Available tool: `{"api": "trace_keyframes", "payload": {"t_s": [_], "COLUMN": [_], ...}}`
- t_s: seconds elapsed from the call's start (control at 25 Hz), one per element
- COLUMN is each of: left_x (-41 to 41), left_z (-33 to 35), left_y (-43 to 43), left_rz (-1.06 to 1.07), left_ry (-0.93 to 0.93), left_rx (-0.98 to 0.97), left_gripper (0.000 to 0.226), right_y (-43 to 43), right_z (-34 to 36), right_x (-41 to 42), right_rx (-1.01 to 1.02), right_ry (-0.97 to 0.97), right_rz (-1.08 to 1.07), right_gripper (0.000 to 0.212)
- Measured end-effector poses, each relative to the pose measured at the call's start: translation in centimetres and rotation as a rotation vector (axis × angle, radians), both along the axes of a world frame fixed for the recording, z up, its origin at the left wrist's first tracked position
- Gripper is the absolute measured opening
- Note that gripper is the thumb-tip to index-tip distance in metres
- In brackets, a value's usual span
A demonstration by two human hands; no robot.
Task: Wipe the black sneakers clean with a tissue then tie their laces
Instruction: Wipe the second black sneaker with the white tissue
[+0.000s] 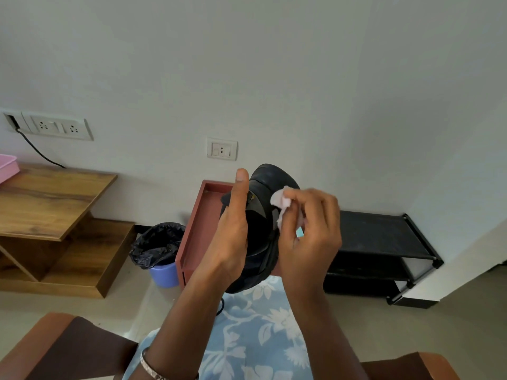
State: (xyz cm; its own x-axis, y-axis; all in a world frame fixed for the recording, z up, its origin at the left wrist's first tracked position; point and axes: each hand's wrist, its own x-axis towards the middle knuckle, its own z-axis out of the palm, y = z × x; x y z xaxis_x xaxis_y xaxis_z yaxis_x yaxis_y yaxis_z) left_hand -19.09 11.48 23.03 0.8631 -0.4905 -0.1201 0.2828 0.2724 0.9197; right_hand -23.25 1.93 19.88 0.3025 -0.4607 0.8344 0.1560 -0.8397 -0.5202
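Observation:
I hold one black sneaker up in front of me, toe pointing up and away. My left hand grips its left side, thumb stretched up along the shoe. My right hand pinches a crumpled white tissue and presses it against the sneaker's upper right side. A black lace hangs below the shoe over my lap. The second sneaker is out of view.
A reddish-brown tray-like box stands behind the shoe. A blue bin with a black liner sits left of it, a wooden shelf unit farther left, a black shoe rack to the right. Chair arms flank my lap.

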Motion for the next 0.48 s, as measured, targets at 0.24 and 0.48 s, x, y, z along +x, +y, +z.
{"api": "trace_keyframes", "payload": {"t_s": [0.24, 0.48], "left_x": [0.0, 0.7], "left_z": [0.3, 0.7], "left_y": [0.3, 0.8], "left_rz": [-0.002, 0.036], "left_ry": [-0.016, 0.034], "left_rx": [-0.048, -0.052], "left_gripper": [0.074, 0.072], "right_y": [-1.0, -0.1], "right_z": [2.1, -1.9], "right_x": [1.1, -0.1], "right_rx": [-0.072, 0.056], "right_ry": [0.107, -0.007], "right_rz": [0.044, 0.047], "right_gripper": [0.015, 0.019]}}
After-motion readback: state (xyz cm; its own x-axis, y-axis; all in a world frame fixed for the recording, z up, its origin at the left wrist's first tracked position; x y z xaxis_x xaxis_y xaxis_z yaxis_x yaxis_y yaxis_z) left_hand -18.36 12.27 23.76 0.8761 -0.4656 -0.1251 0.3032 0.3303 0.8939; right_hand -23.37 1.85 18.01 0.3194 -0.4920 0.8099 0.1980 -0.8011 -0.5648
